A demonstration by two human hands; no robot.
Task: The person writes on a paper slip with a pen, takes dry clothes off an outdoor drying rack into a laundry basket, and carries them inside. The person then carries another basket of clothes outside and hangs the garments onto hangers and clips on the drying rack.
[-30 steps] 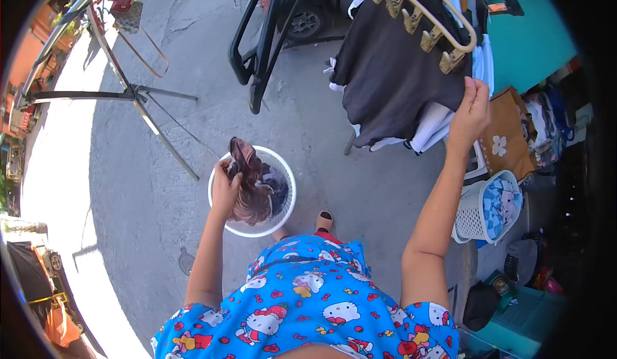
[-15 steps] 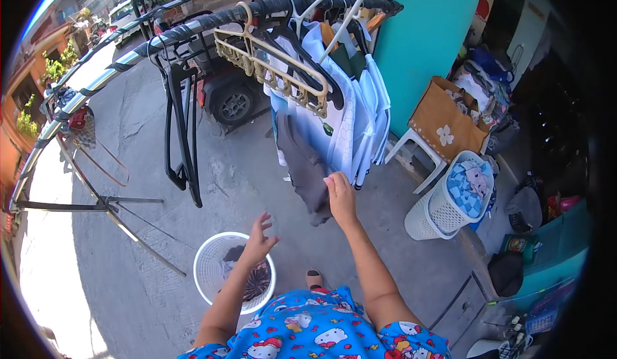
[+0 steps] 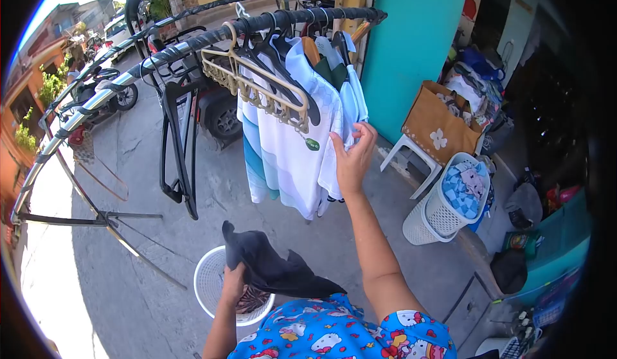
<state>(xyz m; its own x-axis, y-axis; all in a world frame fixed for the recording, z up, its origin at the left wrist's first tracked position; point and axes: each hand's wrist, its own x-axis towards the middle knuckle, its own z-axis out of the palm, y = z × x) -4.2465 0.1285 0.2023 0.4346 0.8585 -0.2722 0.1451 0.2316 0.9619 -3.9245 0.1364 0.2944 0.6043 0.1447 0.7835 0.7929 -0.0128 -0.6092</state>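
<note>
My left hand (image 3: 234, 283) is closed on a dark cloth (image 3: 273, 262), which stretches right toward the patterned blue shirt I wear. Beneath it a round white basket (image 3: 207, 282) stands on the ground with brownish cloth (image 3: 252, 300) inside. My right hand (image 3: 355, 155) is raised, fingers apart and holding nothing, beside the white and light-blue shirts (image 3: 302, 160) on the rack. A beige hanger with clips (image 3: 273, 105) hangs in front of those shirts, with no cloth on its clips.
A black-wrapped metal rail (image 3: 193, 43) crosses the upper view, with black hangers (image 3: 168, 147) at its left. To the right are a brown flowered bag (image 3: 439, 124) on a white stool (image 3: 411, 156) and white laundry baskets (image 3: 447, 216). Behind stands a teal wall (image 3: 411, 44).
The dark cloth is away from the rack and now in my left hand, above the basket. My right hand has let go of it, opened and moved up.
</note>
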